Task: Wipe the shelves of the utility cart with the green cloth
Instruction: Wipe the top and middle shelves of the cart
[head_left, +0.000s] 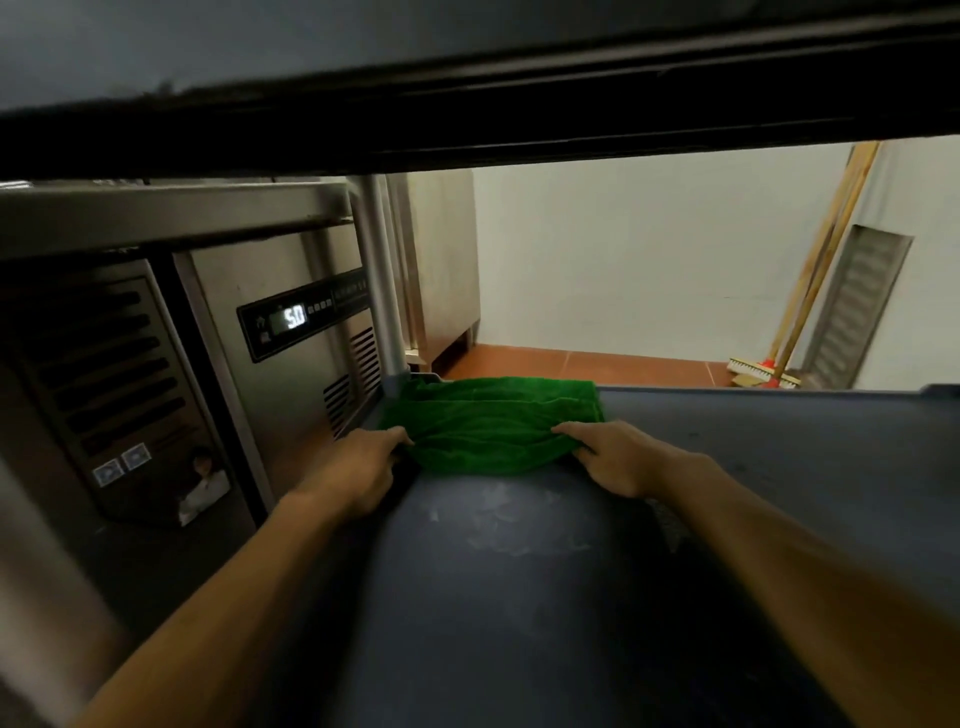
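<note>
Steel cabinet: a brushed stainless steel cabinet (249, 374) with vent slots and a lit digital display (291, 317) stands left of the cart.
Left hand: the left hand (358, 467) has its fingers curled, pinching the cloth's near left corner.
Green cloth: the folded green fabric cloth (493, 426) lies in the far left corner of the dark blue-grey plastic cart shelf (519, 597), beside the grey metal post (376, 275).
Right hand: the right hand (613, 460) has its fingers gripping the cloth's near right corner.
Shelf surface: pale smears show just behind the cloth.
Brooms: two wooden-handled brooms (826, 270) lean against the white wall, far right.
</note>
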